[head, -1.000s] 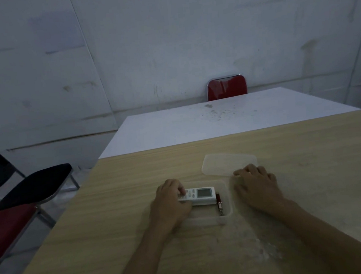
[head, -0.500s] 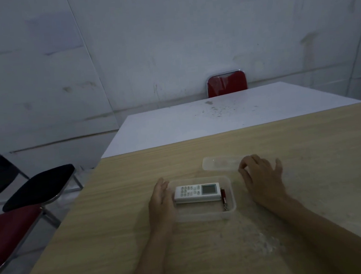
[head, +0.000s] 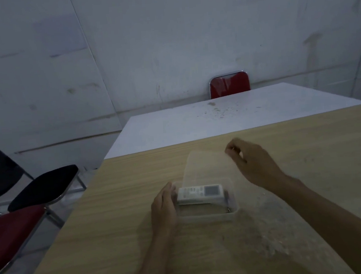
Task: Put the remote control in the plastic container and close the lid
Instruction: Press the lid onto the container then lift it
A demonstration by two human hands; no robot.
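Nearest the camera, two bare forearms reaching across a pale wooden table, its surface dusted with whitish scuffs toward the right. Left hand laid flat against the left end wall of a clear plastic container, fingers together and extended, steadying rather than gripping. Inside the container, a white remote control lying flat, its screen toward the right, set against the far wall; a small dark item at the container's right end, too dim to identify. Just beyond, a translucent lid lifted off the table and tilted, its near edge low over the far rim of the container, its far right corner pinched between thumb and fingertips of the right hand, held raised above the tabletop. Lid not yet seated; container open. Farther back, a white table butted against the wooden one, speckled with dark marks. Behind it, the back of a red chair. At left, a black chair and a red chair seat beside the table. Beyond everything, a grey stained wall.
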